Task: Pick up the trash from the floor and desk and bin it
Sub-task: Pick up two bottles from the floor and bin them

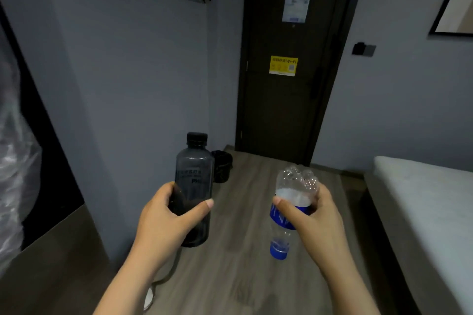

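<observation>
Wood-grain floor (243, 276), clear plastic bottle (294, 186)

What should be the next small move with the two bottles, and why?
Probably step forward toward the black bin by the door. The left hand grips the dark bottle and the right hand the clear bottle, held cap down, yet the bin stands well ahead on the floor, beyond reach.

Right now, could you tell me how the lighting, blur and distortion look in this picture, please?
Head view: dim, bluish light, so the bin by the door is nearly black; distortion slants the door and walls; the plastic at the left edge is smeared; the dark bottle and clear bottle look fairly sharp.
</observation>
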Motion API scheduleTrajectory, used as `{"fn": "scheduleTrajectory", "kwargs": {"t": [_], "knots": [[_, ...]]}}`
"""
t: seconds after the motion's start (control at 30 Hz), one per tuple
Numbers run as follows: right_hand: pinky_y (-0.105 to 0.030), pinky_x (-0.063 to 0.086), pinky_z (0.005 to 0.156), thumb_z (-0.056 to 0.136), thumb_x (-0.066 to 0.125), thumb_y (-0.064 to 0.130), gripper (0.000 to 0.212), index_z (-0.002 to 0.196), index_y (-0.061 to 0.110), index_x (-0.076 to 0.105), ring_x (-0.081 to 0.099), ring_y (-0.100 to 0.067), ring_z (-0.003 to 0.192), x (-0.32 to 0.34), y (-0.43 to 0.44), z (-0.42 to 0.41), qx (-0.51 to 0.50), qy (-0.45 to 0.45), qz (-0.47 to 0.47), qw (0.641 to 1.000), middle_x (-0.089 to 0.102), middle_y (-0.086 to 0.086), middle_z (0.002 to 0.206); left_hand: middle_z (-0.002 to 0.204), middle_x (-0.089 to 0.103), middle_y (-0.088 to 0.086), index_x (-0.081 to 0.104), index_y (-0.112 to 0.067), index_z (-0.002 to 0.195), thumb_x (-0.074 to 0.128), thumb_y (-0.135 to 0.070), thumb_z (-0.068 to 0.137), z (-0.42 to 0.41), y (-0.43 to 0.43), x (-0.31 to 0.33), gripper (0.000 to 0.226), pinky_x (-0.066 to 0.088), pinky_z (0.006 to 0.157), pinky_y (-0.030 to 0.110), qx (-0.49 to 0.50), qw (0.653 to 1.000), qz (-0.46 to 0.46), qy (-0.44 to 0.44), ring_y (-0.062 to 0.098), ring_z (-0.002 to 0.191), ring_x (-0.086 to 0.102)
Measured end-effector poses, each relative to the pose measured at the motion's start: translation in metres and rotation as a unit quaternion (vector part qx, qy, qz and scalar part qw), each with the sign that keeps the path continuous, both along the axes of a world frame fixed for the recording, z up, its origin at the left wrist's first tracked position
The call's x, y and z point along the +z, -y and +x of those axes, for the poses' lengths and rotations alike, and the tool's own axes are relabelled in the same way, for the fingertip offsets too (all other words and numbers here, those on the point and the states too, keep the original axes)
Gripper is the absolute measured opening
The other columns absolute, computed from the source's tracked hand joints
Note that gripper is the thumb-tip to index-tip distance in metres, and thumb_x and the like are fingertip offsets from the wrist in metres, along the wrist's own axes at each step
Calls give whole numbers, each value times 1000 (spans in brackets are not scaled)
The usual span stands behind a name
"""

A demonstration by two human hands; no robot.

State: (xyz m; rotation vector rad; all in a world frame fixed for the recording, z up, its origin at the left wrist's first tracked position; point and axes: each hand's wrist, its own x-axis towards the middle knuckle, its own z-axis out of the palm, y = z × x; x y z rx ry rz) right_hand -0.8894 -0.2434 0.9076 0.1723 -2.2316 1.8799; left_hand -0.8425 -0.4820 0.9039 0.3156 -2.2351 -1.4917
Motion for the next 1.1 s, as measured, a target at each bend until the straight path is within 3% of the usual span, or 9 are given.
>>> {"fn": "scheduleTrajectory", "kwargs": {"t": [0.2,0.37,0.5,0.6,0.7,0.8,0.93,1.1], "knots": [[-15,49,60,68,77,43,45,97,56,46,59,12,86,-5,28,-108,-14,1,17,1000,59,36,95,86,69,-21,61,-36,97,80,-49,62,-115,26,-12,42,41,55,7,-17,999,35,5,-15,77,60],[-10,49,52,70,76,45,45,106,47,49,63,8,81,2,61,-201,-18,27,22,999,65,21,90,91,70,-20,60,-37,101,80,-53,57,-217,58,-6,51,44,60,11,-53,997,63,8,-11,80,63],[-10,46,46,72,72,50,30,94,44,52,64,8,75,-8,75,-264,-34,73,-5,997,66,13,86,92,66,-31,60,-42,97,80,-55,55,-285,72,-14,48,44,57,6,-71,994,80,9,-11,82,63],[-15,47,50,75,70,50,26,92,41,52,68,-7,71,-21,77,-310,-33,132,-24,990,66,10,85,95,69,-25,61,-40,100,81,-54,54,-327,75,-27,52,49,66,15,-87,993,83,20,-6,86,65],[-12,43,43,80,67,42,23,91,33,49,63,-11,71,-36,75,-365,-30,161,4,986,63,4,86,97,70,-20,62,-37,102,80,-59,48,-376,76,-37,61,51,71,22,-91,992,85,30,-2,88,66],[-12,41,42,82,66,39,28,95,24,45,60,-11,71,-48,74,-425,-14,175,26,984,58,3,88,97,69,-23,62,-38,103,82,-50,55,-431,74,-45,54,50,69,17,-94,991,85,29,-5,88,66],[-17,42,52,79,71,41,55,112,25,30,58,-10,78,-50,69,-508,-4,164,0,987,49,10,92,98,68,-27,62,-37,106,84,-41,60,-511,65,-47,51,50,71,16,-86,993,83,25,-7,88,65],[-25,49,62,72,73,49,52,108,31,41,59,-12,86,-48,57,-608,29,178,6,984,50,11,97,97,69,-24,61,-37,105,84,-47,54,-607,55,-46,56,52,75,24,-61,994,82,35,-4,88,65]]}}
